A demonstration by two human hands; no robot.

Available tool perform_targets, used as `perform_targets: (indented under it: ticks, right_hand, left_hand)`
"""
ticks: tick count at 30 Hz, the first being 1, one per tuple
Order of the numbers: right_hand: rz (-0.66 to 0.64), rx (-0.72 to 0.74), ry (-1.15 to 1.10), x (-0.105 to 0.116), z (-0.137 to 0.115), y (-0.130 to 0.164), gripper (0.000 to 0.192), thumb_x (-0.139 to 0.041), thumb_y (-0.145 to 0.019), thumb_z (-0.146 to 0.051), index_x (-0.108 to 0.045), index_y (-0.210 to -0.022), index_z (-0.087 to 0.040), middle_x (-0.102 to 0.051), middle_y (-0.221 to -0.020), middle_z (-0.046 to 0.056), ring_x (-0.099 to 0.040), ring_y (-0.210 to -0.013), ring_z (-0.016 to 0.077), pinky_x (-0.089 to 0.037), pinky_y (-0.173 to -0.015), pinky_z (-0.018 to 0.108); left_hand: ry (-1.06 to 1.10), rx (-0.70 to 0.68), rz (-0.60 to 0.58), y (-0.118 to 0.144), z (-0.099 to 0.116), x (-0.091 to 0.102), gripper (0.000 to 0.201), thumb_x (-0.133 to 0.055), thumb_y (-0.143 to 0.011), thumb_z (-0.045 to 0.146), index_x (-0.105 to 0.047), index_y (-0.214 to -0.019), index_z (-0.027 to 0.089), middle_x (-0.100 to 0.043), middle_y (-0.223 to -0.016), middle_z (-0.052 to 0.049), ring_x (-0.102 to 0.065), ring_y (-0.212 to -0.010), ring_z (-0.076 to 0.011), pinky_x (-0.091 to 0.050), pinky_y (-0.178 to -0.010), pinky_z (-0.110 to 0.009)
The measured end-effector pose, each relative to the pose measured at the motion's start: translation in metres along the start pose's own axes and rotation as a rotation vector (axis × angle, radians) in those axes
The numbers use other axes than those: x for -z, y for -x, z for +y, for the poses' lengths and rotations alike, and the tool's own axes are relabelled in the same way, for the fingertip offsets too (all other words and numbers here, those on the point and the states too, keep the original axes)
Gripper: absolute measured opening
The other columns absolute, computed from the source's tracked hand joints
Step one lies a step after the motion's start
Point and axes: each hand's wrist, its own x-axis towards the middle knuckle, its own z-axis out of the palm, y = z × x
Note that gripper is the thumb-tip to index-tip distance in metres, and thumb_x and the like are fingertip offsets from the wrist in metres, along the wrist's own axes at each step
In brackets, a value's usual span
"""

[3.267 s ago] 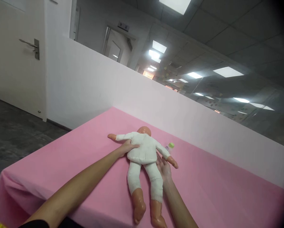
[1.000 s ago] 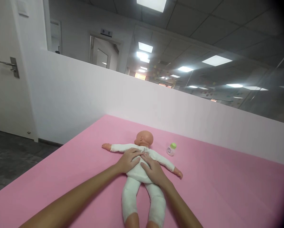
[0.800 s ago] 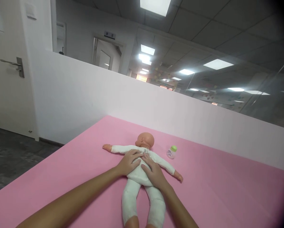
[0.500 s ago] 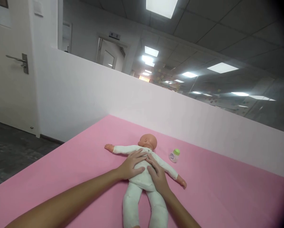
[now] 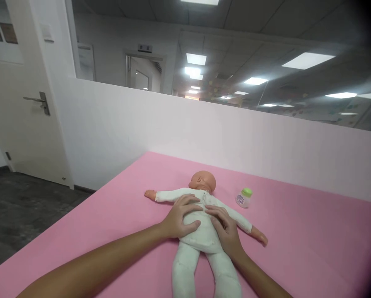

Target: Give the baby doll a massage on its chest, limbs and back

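Hands spread flat, we press our left hand [image 5: 181, 217] and right hand [image 5: 225, 231] on the baby doll [image 5: 201, 231] at lower centre, small bottle [image 5: 244, 198] nearby.

I am looking at a baby doll [image 5: 201, 231] in a white cloth suit, lying on its back with its bald head [image 5: 203, 181] pointing far and turned to the left. Its arms are spreading out to both sides, its bare plastic hand [image 5: 261, 237] showing at the right, and its legs are stretching near, toward me.
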Motion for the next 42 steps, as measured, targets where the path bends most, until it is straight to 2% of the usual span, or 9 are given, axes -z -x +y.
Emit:
perform_targets:
  ticks: [2, 5, 9, 16, 21, 28, 32, 37, 42]
  right_hand:
    - [0.045, -0.006, -0.018, 0.001, 0.002, 0.001, 0.02, -0.059, -0.099, -0.035, -0.076, -0.097, -0.026, -0.073, -0.122, 0.008, -0.064, -0.119, 0.0296, -0.048, -0.107, 0.051]
    - [0.056, 0.009, -0.016, 0.003, 0.005, 0.001, 0.019, -0.058, -0.098, -0.033, -0.075, -0.092, -0.025, -0.073, -0.116, 0.008, -0.063, -0.116, 0.029, -0.048, -0.105, 0.049]
    - [0.016, 0.032, 0.025, 0.005, 0.003, -0.001, 0.017, -0.059, -0.096, -0.03, -0.075, -0.1, -0.025, -0.069, -0.121, 0.009, -0.061, -0.12, 0.0289, -0.045, -0.107, 0.048]
    - [-0.008, -0.011, 0.05, 0.005, 0.003, -0.001, 0.014, -0.058, -0.095, -0.028, -0.072, -0.093, -0.023, -0.064, -0.092, 0.005, -0.062, -0.094, 0.024, -0.05, -0.089, 0.039]
    - [0.018, -0.007, 0.064, 0.005, 0.002, 0.002, 0.013, -0.063, -0.093, -0.031, -0.072, -0.095, -0.023, -0.065, -0.1, 0.007, -0.061, -0.103, 0.0268, -0.048, -0.097, 0.043]
    - [0.01, -0.043, 0.073, 0.008, -0.003, 0.008, 0.016, -0.063, -0.095, -0.035, -0.075, -0.1, -0.026, -0.068, -0.112, 0.009, -0.063, -0.113, 0.03, -0.048, -0.102, 0.048]
    - [-0.004, -0.009, 0.095, 0.011, 0.0, 0.01, 0.019, -0.063, -0.096, -0.038, -0.075, -0.106, -0.027, -0.069, -0.12, 0.01, -0.062, -0.119, 0.031, -0.048, -0.105, 0.051]
    - [-0.038, 0.043, 0.143, 0.016, -0.001, 0.01, 0.029, -0.064, -0.097, -0.038, -0.071, -0.124, -0.031, -0.064, -0.14, 0.008, -0.056, -0.133, 0.0315, -0.041, -0.115, 0.055]
    - [-0.073, 0.066, 0.175, 0.021, -0.007, 0.012, 0.034, -0.064, -0.098, -0.037, -0.069, -0.131, -0.034, -0.062, -0.146, 0.005, -0.053, -0.139, 0.0301, -0.038, -0.119, 0.054]
  left_hand:
    - [0.004, 0.006, 0.053, 0.0, 0.003, 0.001, 0.033, -0.071, -0.086, 0.031, -0.074, -0.119, 0.03, -0.063, -0.129, -0.008, -0.055, -0.124, -0.0307, -0.042, -0.114, -0.051]
    - [0.024, 0.023, 0.075, -0.002, 0.005, 0.001, 0.023, -0.064, -0.09, 0.026, -0.076, -0.11, 0.028, -0.064, -0.114, -0.008, -0.058, -0.113, -0.0272, -0.046, -0.107, -0.047]
    - [0.063, 0.036, 0.059, -0.006, 0.003, 0.0, 0.033, -0.049, -0.094, 0.016, -0.077, -0.107, 0.027, -0.065, -0.11, -0.007, -0.058, -0.109, -0.0257, -0.047, -0.104, -0.046]
    - [0.132, 0.029, 0.079, -0.006, 0.001, -0.003, 0.037, -0.045, -0.09, 0.01, -0.077, -0.103, 0.024, -0.064, -0.099, -0.006, -0.06, -0.098, -0.0229, -0.051, -0.092, -0.04]
    - [0.05, -0.005, 0.118, -0.004, 0.005, -0.002, 0.028, -0.056, -0.091, 0.015, -0.076, -0.107, 0.025, -0.066, -0.109, -0.006, -0.06, -0.108, -0.0246, -0.048, -0.101, -0.043]
    - [-0.004, -0.046, 0.115, -0.001, 0.0, -0.005, 0.035, -0.058, -0.091, 0.013, -0.074, -0.118, 0.028, -0.068, -0.128, -0.005, -0.051, -0.136, -0.0292, -0.039, -0.116, -0.05]
    - [-0.018, -0.063, 0.11, -0.001, 0.0, -0.006, 0.034, -0.056, -0.093, 0.014, -0.073, -0.12, 0.026, -0.068, -0.129, -0.006, -0.052, -0.136, -0.029, -0.04, -0.116, -0.05]
    - [-0.035, -0.079, 0.084, -0.003, 0.0, -0.006, 0.032, -0.054, -0.095, 0.016, -0.072, -0.12, 0.025, -0.068, -0.128, -0.006, -0.052, -0.134, -0.0276, -0.039, -0.116, -0.049]
    - [-0.059, -0.079, 0.054, -0.006, 0.0, -0.008, 0.029, -0.051, -0.097, 0.02, -0.072, -0.117, 0.023, -0.067, -0.127, -0.007, -0.051, -0.134, -0.0282, -0.037, -0.117, -0.051]
